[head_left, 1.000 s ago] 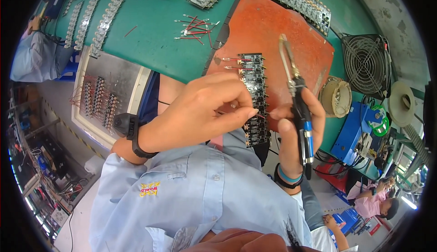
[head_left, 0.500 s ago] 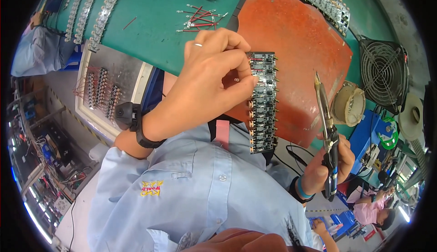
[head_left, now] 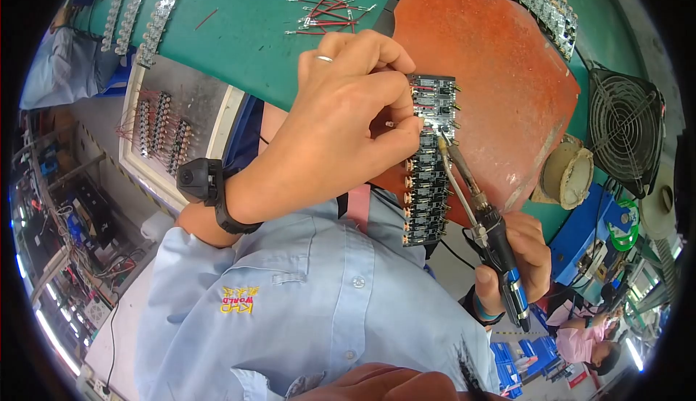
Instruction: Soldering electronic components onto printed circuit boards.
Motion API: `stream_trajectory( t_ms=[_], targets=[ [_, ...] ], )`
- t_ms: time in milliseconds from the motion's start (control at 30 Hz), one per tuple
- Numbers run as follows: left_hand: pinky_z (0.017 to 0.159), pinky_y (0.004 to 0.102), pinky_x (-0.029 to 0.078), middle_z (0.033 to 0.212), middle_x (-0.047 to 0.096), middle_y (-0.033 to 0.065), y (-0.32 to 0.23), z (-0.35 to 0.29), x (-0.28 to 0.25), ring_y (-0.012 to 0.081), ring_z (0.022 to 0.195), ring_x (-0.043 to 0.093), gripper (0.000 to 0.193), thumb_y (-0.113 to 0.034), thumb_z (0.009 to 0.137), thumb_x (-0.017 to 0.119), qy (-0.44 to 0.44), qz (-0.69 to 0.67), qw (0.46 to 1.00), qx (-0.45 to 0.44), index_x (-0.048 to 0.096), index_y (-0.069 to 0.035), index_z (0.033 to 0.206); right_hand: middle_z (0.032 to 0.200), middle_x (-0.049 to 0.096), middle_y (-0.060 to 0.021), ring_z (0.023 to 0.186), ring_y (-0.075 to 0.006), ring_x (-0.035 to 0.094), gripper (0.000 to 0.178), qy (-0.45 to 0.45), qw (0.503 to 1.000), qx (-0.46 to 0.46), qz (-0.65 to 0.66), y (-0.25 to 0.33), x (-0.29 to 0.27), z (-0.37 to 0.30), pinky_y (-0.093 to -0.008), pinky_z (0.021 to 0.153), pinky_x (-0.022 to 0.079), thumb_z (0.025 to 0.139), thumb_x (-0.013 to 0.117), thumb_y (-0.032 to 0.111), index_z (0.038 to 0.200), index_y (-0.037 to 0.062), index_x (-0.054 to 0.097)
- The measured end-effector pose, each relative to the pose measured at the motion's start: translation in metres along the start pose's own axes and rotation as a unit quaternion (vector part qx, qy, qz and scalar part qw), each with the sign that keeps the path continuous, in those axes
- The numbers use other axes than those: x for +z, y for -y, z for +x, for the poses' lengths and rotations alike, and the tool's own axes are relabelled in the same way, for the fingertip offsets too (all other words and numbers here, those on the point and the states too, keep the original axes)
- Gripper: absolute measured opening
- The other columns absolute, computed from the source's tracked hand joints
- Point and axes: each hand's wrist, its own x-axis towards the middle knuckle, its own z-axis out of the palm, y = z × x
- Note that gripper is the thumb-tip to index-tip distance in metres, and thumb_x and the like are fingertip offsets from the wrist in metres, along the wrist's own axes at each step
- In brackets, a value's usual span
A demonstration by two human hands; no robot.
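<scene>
A long narrow circuit board panel (head_left: 429,202) with several repeated sections stands in front of me, its upper end over the orange mat. My left hand (head_left: 355,104) is closed in a pinch at the board's left edge. From between its fingers pokes the pale end of a small wire lead (head_left: 390,123); the rest is hidden. In my right hand (head_left: 525,256) is a soldering iron (head_left: 494,238) with a black and blue handle and a thin tube alongside. Its tip meets or nearly meets the board just right of my left fingertips.
Red wire leads (head_left: 330,13) lie in a loose pile on the green table (head_left: 246,39). An orange mat (head_left: 500,82) lies beneath the work. At right stand a round beige pot (head_left: 567,175) and a fan (head_left: 625,122). A tray (head_left: 230,122) at left holds wired boards; more board strips (head_left: 163,13) lie beyond.
My right hand has brought the soldering iron left, its tip going from over the mat to the board beside my left fingers. My left hand keeps its pinch; the view has shifted slightly.
</scene>
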Motion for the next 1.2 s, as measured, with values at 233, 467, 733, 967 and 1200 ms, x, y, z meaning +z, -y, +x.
stream_trajectory(
  t_ms=[233, 467, 733, 967, 1200],
  targets=[
    [0.09, 0.0363, 0.034, 0.107, 0.056, 0.0078, 0.001, 0.0, 0.0, 0.0248, 0.098, 0.047, 0.014, -0.007, 0.07, 0.072, -0.002, -0.003, 1.0, 0.002, 0.058, -0.005, 0.07, 0.088, 0.063, -0.021, 0.078, -0.0306, 0.062, 0.046, 0.0, 1.0, 0.005, -0.007, -0.002, 0.003, 0.004, -0.0407, 0.069, 0.05, 0.066, 0.082, 0.019, 0.097, -0.0054, 0.058],
    [0.089, 0.036, 0.034, 0.105, 0.056, 0.0086, 0.002, 0.001, 0.0, 0.0251, 0.098, 0.047, 0.014, -0.006, 0.069, 0.072, -0.005, -0.009, 1.0, 0.009, 0.058, -0.005, 0.07, 0.088, 0.063, -0.0212, 0.078, -0.0308, 0.062, 0.047, 0.011, 1.0, 0.008, -0.019, -0.003, 0.003, 0.005, -0.041, 0.07, 0.05, 0.066, 0.082, 0.019, 0.098, -0.0059, 0.058],
    [0.089, 0.0361, 0.034, 0.105, 0.056, 0.0089, 0.002, 0.002, 0.0, 0.0254, 0.097, 0.047, 0.014, -0.006, 0.069, 0.072, -0.002, -0.011, 1.0, 0.011, 0.058, -0.005, 0.069, 0.088, 0.064, -0.0213, 0.079, -0.0308, 0.063, 0.051, 0.017, 0.999, 0.019, -0.032, 0.001, 0.0, 0.006, -0.0406, 0.069, 0.049, 0.068, 0.082, 0.023, 0.1, -0.0058, 0.056],
    [0.089, 0.0365, 0.034, 0.104, 0.056, 0.0083, 0.002, 0.001, 0.0, 0.0253, 0.098, 0.047, 0.014, -0.006, 0.069, 0.072, -0.002, -0.007, 1.0, 0.007, 0.058, -0.005, 0.069, 0.088, 0.064, -0.0219, 0.079, -0.0302, 0.062, 0.056, -0.072, 0.997, 0.015, -0.018, -0.001, 0.0, -0.001, -0.0403, 0.069, 0.047, 0.071, 0.081, 0.034, 0.103, -0.0041, 0.053],
    [0.09, 0.0361, 0.034, 0.105, 0.056, 0.0079, 0.001, 0.001, -0.001, 0.0252, 0.099, 0.047, 0.013, -0.007, 0.069, 0.071, 0.004, 0.0, 1.0, 0.007, 0.059, -0.005, 0.07, 0.088, 0.064, -0.0225, 0.08, -0.03, 0.062, 0.056, -0.081, 0.996, 0.029, -0.001, -0.002, 0.001, -0.004, -0.0406, 0.071, 0.047, 0.072, 0.081, 0.034, 0.103, -0.0026, 0.052]
  ],
)
